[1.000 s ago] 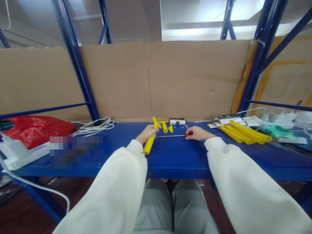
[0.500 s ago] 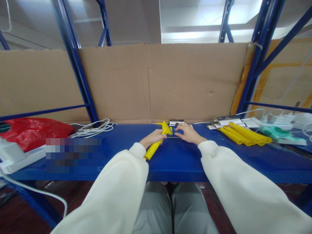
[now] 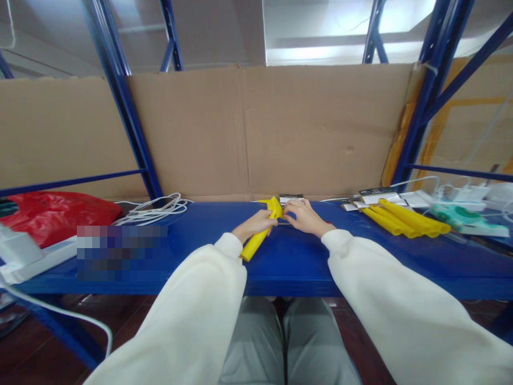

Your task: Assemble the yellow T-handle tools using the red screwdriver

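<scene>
My left hand is closed round a yellow hand tool with a round handle, which slants down toward the table's front edge. The tool's angled head points away from me, above the blue tabletop. At the right side of that head is my right hand, its thumb and fingertips drawn together in a pinch. Whatever those fingertips hold is too small to make out. A small black-and-white package lies just behind the hands, partly covered by the right one.
Several yellow tubes lie on the right beside flat packages and a green-and-white item. Coiled white cable, a red bag and a white power strip occupy the left. Cardboard stands behind the blue tabletop.
My right hand has moved left to the tool's head, and its fingers have come together. The left hand keeps its hold on the tool. The view has shifted slightly.
</scene>
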Demonstrator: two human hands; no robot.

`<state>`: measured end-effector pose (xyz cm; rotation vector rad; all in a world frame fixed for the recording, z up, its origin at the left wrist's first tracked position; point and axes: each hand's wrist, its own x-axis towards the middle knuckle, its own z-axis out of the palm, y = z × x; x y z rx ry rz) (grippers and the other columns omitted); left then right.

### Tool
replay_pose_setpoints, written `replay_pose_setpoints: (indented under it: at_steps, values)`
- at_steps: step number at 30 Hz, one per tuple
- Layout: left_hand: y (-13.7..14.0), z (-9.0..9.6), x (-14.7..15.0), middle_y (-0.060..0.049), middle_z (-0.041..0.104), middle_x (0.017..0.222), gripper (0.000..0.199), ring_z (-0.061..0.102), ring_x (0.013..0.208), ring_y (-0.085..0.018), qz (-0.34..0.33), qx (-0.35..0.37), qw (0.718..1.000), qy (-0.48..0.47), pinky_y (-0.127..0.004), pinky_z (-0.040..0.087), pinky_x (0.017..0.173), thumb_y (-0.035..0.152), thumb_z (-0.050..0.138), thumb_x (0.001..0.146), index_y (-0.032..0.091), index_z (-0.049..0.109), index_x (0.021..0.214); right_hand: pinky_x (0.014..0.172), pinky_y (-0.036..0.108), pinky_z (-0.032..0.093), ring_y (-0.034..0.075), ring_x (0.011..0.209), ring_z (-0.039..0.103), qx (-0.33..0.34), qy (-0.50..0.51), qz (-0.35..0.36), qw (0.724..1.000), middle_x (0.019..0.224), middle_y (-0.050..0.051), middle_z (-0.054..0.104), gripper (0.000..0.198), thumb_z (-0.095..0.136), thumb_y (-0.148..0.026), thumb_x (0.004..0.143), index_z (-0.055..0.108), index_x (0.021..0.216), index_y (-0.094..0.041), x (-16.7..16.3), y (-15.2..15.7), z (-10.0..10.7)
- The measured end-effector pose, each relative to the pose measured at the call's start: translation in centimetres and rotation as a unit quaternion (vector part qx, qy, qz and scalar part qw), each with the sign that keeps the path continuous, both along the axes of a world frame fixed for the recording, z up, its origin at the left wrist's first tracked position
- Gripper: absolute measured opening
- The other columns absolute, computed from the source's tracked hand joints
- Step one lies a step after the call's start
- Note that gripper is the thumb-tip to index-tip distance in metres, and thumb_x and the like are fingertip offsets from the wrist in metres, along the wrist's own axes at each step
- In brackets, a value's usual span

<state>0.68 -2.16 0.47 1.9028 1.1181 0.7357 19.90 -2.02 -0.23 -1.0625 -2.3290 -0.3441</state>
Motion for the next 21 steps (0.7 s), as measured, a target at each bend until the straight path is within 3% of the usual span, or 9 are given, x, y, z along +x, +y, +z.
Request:
replay_pose_setpoints:
  at_steps: [6, 12, 17, 19, 21]
  values:
    - [0.0, 0.1, -0.1, 0.005, 0.05, 0.04, 0.016, 0.045, 0.034, -0.009, 0.023, 0.0, 1.0, -0.004, -0.019, 0.036, 0.04, 0.006, 0.053, 0.073, 0.017, 0.051, 0.061, 0.092, 0.04, 0.033, 0.026, 0.111, 0.053, 0.01, -0.014, 0.011, 1.0, 0.115, 0.013, 0.064, 0.017, 0.049, -0.02, 0.092, 0.064, 0.084, -0.018, -0.7, 0.5, 0.3]
    - [-0.6, 0.6, 0.0, 0.006, 0.049, 0.039, 0.014, 0.044, 0.034, -0.01, 0.063, -0.003, 0.998, -0.013, -0.02, 0.037, 0.042, 0.006, 0.051, 0.075, 0.018, 0.052, 0.067, 0.091, 0.039, 0.04, 0.025, 0.11, 0.052, -0.028, -0.004, 0.004, 1.0, 0.114, 0.012, 0.062, 0.013, 0.058, -0.02, 0.084, 0.067, 0.076, -0.018, -1.8, 2.6, 1.2]
    - [-0.3, 0.6, -0.1, 0.007, 0.046, 0.038, 0.01, 0.044, 0.034, -0.01, 0.088, -0.026, 0.995, -0.029, -0.02, 0.037, 0.042, 0.008, 0.051, 0.077, 0.016, 0.056, 0.075, 0.086, 0.031, 0.046, 0.02, 0.093, 0.061, -0.102, 0.072, 0.02, 0.992, 0.092, 0.006, 0.069, 0.011, 0.062, -0.016, 0.075, 0.068, 0.066, -0.018, -1.0, 4.9, 2.0]
    - [0.0, 0.5, -0.3, 0.007, 0.046, 0.038, 0.01, 0.045, 0.035, -0.011, 0.102, -0.029, 0.994, -0.04, -0.02, 0.036, 0.042, 0.008, 0.051, 0.077, 0.015, 0.058, 0.078, 0.078, 0.027, 0.048, 0.018, 0.082, 0.063, -0.152, 0.115, -0.004, 0.982, 0.084, 0.005, 0.07, 0.013, 0.06, -0.017, 0.076, 0.069, 0.067, -0.017, 0.4, 5.4, 2.1]
    - [0.2, 0.3, -0.3, 0.006, 0.045, 0.038, 0.011, 0.045, 0.035, -0.011, 0.113, -0.033, 0.992, -0.046, -0.021, 0.036, 0.041, 0.009, 0.051, 0.077, 0.015, 0.06, 0.081, 0.076, 0.026, 0.049, 0.018, 0.079, 0.064, -0.178, 0.153, -0.08, 0.969, 0.078, 0.004, 0.071, 0.015, 0.059, -0.019, 0.077, 0.071, 0.069, -0.017, 2.0, 5.6, 1.9]
